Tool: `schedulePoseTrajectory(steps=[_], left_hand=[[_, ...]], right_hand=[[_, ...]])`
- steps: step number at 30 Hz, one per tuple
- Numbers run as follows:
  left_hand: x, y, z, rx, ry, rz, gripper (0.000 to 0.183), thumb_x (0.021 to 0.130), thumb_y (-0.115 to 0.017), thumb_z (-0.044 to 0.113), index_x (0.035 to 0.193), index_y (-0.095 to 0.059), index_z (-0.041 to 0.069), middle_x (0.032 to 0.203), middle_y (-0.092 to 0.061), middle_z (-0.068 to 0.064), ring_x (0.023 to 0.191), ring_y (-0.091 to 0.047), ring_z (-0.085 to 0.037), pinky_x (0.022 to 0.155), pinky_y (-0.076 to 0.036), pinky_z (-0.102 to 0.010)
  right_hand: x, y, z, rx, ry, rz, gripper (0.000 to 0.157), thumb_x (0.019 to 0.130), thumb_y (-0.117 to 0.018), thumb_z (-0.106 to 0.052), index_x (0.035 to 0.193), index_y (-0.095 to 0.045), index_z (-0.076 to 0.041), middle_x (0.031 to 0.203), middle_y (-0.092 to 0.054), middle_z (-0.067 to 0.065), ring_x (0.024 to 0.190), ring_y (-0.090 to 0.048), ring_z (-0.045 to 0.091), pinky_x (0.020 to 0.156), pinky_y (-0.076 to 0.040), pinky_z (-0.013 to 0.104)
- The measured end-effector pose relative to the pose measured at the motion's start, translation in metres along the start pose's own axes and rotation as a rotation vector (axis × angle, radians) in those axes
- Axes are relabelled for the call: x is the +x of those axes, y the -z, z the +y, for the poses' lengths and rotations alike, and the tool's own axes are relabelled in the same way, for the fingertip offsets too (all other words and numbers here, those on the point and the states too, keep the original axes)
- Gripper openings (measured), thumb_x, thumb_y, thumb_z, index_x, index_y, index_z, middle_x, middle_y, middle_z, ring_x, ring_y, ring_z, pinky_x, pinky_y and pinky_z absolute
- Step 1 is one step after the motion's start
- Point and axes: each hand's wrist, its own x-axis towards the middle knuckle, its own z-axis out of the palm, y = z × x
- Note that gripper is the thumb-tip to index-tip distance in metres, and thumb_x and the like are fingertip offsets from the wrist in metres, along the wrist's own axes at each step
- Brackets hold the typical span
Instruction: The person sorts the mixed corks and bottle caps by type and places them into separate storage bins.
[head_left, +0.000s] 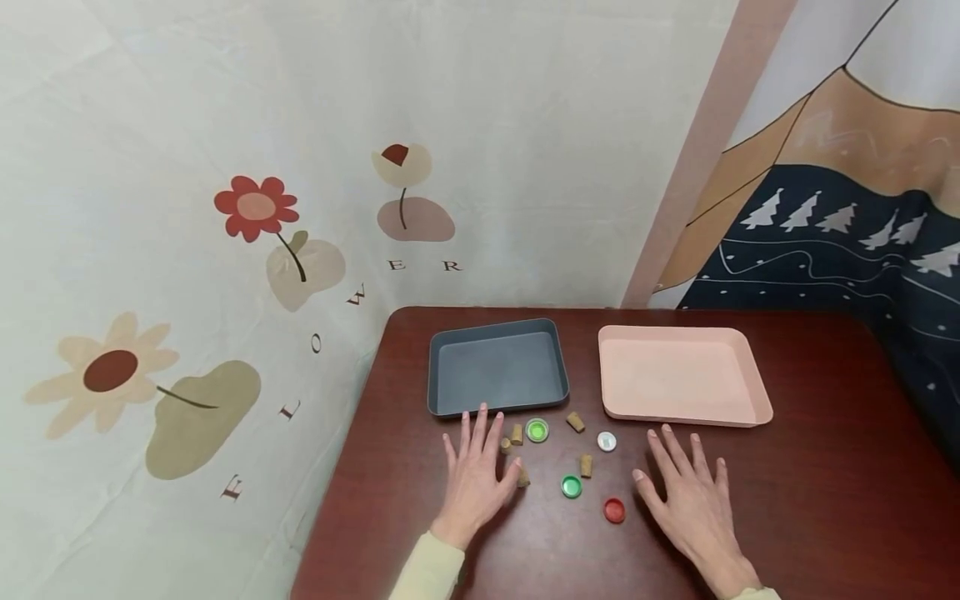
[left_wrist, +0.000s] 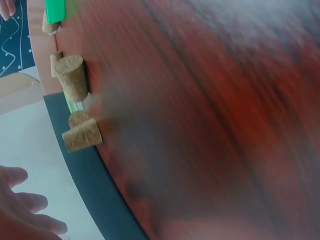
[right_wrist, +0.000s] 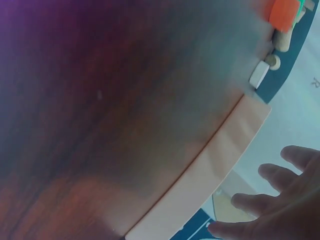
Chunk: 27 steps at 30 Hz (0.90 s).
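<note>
My left hand (head_left: 476, 483) is spread palm down in front of the dark grey tray (head_left: 498, 367), its thumb by a cork partly hidden behind it. Fingers spread too, my right hand (head_left: 693, 504) stands below the pink tray (head_left: 682, 375) and holds nothing. Between the hands lie several corks, among them one cork (head_left: 575, 422) near the trays and another cork (head_left: 586, 466) lower down. Bottle caps lie among them: a light green cap (head_left: 537, 430), a white cap (head_left: 607, 441), a green cap (head_left: 572, 486) and a red cap (head_left: 614, 510).
The dark red-brown table (head_left: 825, 467) carries everything. Behind it hangs a pale cloth (head_left: 540, 167) printed with flowers and letters, and to the right a cloth with mountains and trees (head_left: 810, 225). Both trays stand near the table's back edge.
</note>
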Motion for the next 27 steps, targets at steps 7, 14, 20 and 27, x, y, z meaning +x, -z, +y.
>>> schedulePoseTrajectory(steps=[7, 14, 20, 27], left_hand=[[0.001, -0.003, 0.012, -0.032, -0.037, -0.008, 0.074, 0.096, -0.062, 0.044, 0.159, -0.042, 0.013, 0.170, -0.023, -0.012, 0.154, -0.021, -0.047, 0.110, -0.019, -0.081], [-0.001, -0.006, 0.020, -0.059, -0.059, -0.006, 0.074, 0.095, -0.063, 0.045, 0.158, -0.043, 0.013, 0.170, -0.026, -0.011, 0.154, -0.021, -0.044, 0.110, -0.021, -0.080], [-0.002, -0.008, 0.024, -0.074, -0.069, 0.011, 0.073, 0.094, -0.064, 0.042, 0.157, -0.044, 0.012, 0.169, -0.029, -0.011, 0.153, -0.025, -0.043, 0.109, -0.023, -0.079], [-0.004, -0.009, 0.026, -0.091, -0.074, 0.014, 0.072, 0.095, -0.065, 0.043, 0.157, -0.045, 0.013, 0.169, -0.029, -0.010, 0.154, -0.024, -0.041, 0.109, -0.023, -0.079]], right_hand=[[-0.009, -0.006, -0.007, -0.011, 0.083, 0.006, 0.064, 0.094, -0.069, -0.048, 0.147, -0.059, -0.014, 0.152, -0.055, 0.013, 0.142, -0.040, 0.051, 0.107, -0.025, 0.076], [-0.018, -0.011, -0.010, 0.001, 0.159, 0.019, 0.059, 0.088, -0.076, -0.046, 0.136, -0.069, -0.012, 0.140, -0.064, 0.011, 0.137, -0.049, 0.045, 0.106, -0.030, 0.072], [-0.024, -0.017, -0.011, -0.022, 0.257, 0.039, 0.057, 0.083, -0.080, -0.048, 0.128, -0.073, -0.013, 0.131, -0.069, 0.009, 0.131, -0.056, 0.043, 0.102, -0.035, 0.071], [-0.028, -0.022, -0.011, -0.043, 0.362, 0.076, 0.056, 0.073, -0.088, -0.048, 0.115, -0.077, -0.012, 0.115, -0.073, 0.005, 0.123, -0.061, 0.040, 0.099, -0.039, 0.071]])
